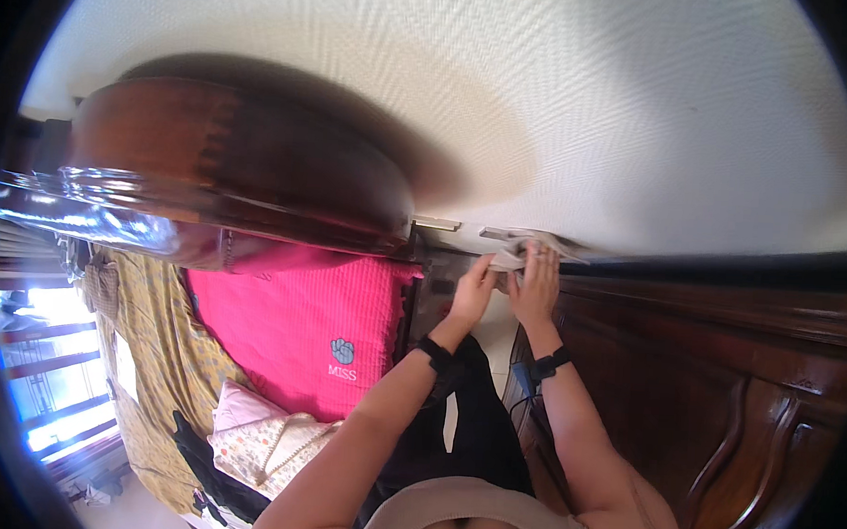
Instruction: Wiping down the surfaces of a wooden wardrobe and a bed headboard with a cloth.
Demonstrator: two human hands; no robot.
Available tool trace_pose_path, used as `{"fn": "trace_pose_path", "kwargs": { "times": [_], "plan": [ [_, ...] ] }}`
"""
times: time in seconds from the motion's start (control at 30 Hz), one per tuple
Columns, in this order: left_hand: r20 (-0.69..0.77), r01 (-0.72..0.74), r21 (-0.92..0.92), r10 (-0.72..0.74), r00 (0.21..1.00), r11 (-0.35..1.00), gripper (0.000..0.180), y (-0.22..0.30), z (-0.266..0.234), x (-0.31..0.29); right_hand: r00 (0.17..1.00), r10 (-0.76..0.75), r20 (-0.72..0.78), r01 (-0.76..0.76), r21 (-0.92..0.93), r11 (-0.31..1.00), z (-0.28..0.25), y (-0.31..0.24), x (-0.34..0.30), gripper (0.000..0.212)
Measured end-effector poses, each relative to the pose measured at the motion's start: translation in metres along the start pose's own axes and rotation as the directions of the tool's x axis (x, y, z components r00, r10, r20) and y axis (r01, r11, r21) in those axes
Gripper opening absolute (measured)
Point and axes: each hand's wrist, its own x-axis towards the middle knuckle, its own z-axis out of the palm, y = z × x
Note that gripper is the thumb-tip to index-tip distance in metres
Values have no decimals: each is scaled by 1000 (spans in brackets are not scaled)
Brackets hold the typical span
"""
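Both my hands are reached out in front of me, low against the pale textured wall. Between them is a crumpled, light beige cloth [510, 258], with a loose edge trailing to the right along the wall. My left hand [473, 291] pinches the cloth's left side with its fingertips. Over its right part, my right hand [538, 287] is closed, fingers together and pointing away from me. The cloth partly hides a small white wall plate [490, 232] just beyond it. Each wrist wears a dark band.
Left stands a bed with a curved, glossy dark-wood headboard [286, 154], a bright pink quilt [284, 325] and a floral pillow [264, 447]. A carved dark-wood cabinet [665, 370] rises close on the right. Another white plate [437, 224] is on the wall. A barred window [55, 371] is far left.
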Motion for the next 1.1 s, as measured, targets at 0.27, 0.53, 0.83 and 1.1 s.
{"fn": "trace_pose_path", "kwargs": {
  "times": [0.27,0.53,0.83,1.1],
  "plan": [
    [-201,202,-532,-355,913,822,21,-35,-5,26,981,192,-13,-193,-16,981,62,-24,13,49],
    [103,487,-676,-583,806,553,12,-75,-30,19,989,139,51,-140,17,990,108,-6,-35,50],
    [74,178,-752,-187,980,635,15,7,-6,35,998,59,26,-61,84,995,42,-10,5,55],
    [42,406,-678,-518,854,614,12,-21,-1,62,996,-50,-77,44,-76,996,45,-5,3,49]
  ]
}}
